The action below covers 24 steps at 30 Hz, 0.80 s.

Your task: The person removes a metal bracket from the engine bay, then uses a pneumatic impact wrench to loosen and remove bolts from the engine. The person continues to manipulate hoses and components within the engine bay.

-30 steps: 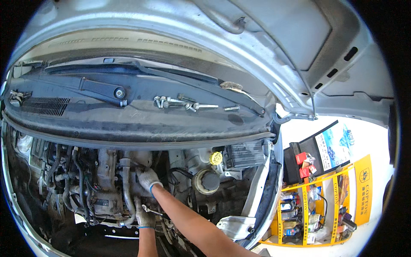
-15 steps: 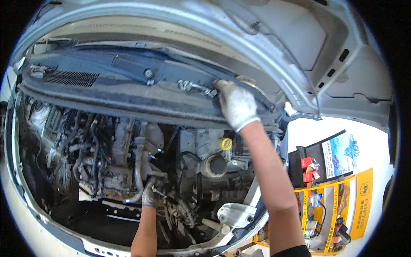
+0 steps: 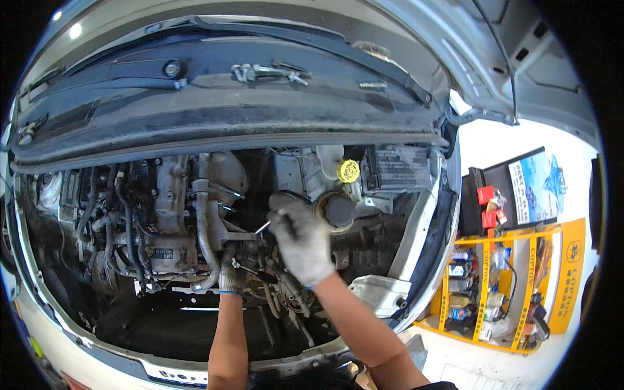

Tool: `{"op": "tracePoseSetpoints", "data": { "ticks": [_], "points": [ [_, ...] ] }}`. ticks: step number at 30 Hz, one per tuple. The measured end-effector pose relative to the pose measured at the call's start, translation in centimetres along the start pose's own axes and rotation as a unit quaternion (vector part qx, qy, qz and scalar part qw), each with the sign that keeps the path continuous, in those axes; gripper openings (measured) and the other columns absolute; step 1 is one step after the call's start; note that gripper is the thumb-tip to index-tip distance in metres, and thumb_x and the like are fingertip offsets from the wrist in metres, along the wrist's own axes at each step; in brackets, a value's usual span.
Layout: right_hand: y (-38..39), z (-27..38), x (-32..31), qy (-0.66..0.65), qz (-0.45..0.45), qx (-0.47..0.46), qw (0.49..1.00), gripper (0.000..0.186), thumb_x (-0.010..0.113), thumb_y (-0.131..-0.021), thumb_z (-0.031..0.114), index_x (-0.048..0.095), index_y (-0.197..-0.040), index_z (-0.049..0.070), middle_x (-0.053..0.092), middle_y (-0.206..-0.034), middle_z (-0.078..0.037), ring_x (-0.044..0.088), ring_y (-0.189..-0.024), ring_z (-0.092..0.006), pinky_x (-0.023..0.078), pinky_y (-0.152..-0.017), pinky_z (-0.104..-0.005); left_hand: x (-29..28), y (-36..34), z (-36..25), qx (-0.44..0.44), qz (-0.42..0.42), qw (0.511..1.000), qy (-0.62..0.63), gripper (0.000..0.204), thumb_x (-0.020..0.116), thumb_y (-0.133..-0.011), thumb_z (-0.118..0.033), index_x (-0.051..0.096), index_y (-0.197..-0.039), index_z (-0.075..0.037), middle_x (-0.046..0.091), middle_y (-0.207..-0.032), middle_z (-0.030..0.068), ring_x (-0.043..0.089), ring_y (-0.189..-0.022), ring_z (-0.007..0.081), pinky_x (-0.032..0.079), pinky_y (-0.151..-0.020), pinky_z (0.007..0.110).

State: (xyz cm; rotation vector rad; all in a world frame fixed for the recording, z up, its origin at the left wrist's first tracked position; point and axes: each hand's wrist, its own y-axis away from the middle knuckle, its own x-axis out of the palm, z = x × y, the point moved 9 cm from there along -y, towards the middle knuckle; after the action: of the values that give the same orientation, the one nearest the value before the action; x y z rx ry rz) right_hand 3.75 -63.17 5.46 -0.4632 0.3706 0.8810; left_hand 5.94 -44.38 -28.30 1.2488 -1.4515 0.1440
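Observation:
My left hand (image 3: 232,274), in a dirty grey-white glove, reaches low into the engine bay beneath a grey metal bracket (image 3: 237,235). Its fingers disappear among dark parts, so their grip is hidden. A dark bar with a silver end (image 3: 252,270) lies beside it. My right hand (image 3: 300,240), gloved in white and smeared by motion, is over the bay right of the bracket. From its closed fingertips a slim silver bolt (image 3: 262,227) points down and left toward the bracket. Two shiny studs (image 3: 227,191) stick out above the bracket.
Loose bolts (image 3: 250,72) and a single metal piece (image 3: 372,85) lie on the black cowl (image 3: 195,107). A yellow cap (image 3: 348,171) and a round black-topped reservoir (image 3: 338,210) stand right of my right hand. A yellow shelf rack (image 3: 500,286) holds supplies beyond the car.
My right hand has come down from the bolts on the cowl into the engine bay, with the silver bolt at its fingertips. My left hand stays by the bracket. The view has shifted.

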Motion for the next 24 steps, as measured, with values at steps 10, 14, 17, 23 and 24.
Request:
{"op": "tracePoseSetpoints", "data": {
  "ticks": [10,14,17,23,24],
  "points": [
    [14.0,-27.5,14.8,-0.243,-0.196,0.439,0.842,0.053,0.068,-0.096,0.032,0.057,-0.138,0.003,0.059,-0.140,-0.020,0.054,-0.131,-0.0345,0.040,-0.116,-0.0411,-1.8,0.8,-1.0,0.001,-0.126,0.984,-0.124,0.036,0.065,-0.095,-0.032,0.067,-0.124,-0.011,0.068,-0.105,0.0018,0.061,-0.089,0.0165,0.052,-0.079,0.034],
    [13.7,-23.9,15.8,-0.362,-0.168,0.413,0.819,0.055,0.067,-0.098,0.029,0.051,-0.143,0.003,0.057,-0.142,-0.018,0.055,-0.128,-0.0352,0.042,-0.113,-0.0429,-1.2,1.0,-1.2,0.017,-0.110,0.991,-0.078,0.026,0.064,-0.093,-0.032,0.069,-0.111,-0.013,0.065,-0.091,0.0000,0.055,-0.076,0.0138,0.047,-0.069,0.028],
    [13.8,-19.2,13.2,-0.381,-0.199,0.383,0.817,0.041,0.058,-0.103,0.014,0.050,-0.142,0.004,0.059,-0.135,-0.014,0.061,-0.117,-0.0267,0.054,-0.099,-0.0391,-3.2,1.3,-1.3,0.002,-0.182,0.979,-0.088,0.022,0.062,-0.092,-0.034,0.069,-0.102,-0.015,0.065,-0.089,0.0007,0.055,-0.074,0.0135,0.046,-0.066,0.027],
    [14.2,-14.3,16.5,-0.453,-0.049,0.465,0.759,0.020,0.057,-0.104,0.008,0.063,-0.121,0.001,0.069,-0.106,-0.009,0.068,-0.094,-0.0124,0.060,-0.072,-0.0269,-1.6,0.7,0.8,-0.179,0.035,0.952,0.245,0.042,0.064,-0.094,-0.044,0.061,-0.116,-0.008,0.066,-0.097,0.0045,0.062,-0.067,0.0105,0.053,-0.058,0.023],
    [13.7,-14.0,17.0,-0.455,-0.026,0.454,0.766,0.019,0.057,-0.104,0.008,0.063,-0.121,0.001,0.069,-0.104,-0.008,0.069,-0.093,-0.0124,0.060,-0.071,-0.0270,-0.2,1.5,1.7,-0.287,0.064,0.864,0.409,0.048,0.062,-0.096,-0.045,0.058,-0.123,-0.006,0.066,-0.099,0.0062,0.062,-0.067,0.0105,0.053,-0.059,0.022]
  ]
}}
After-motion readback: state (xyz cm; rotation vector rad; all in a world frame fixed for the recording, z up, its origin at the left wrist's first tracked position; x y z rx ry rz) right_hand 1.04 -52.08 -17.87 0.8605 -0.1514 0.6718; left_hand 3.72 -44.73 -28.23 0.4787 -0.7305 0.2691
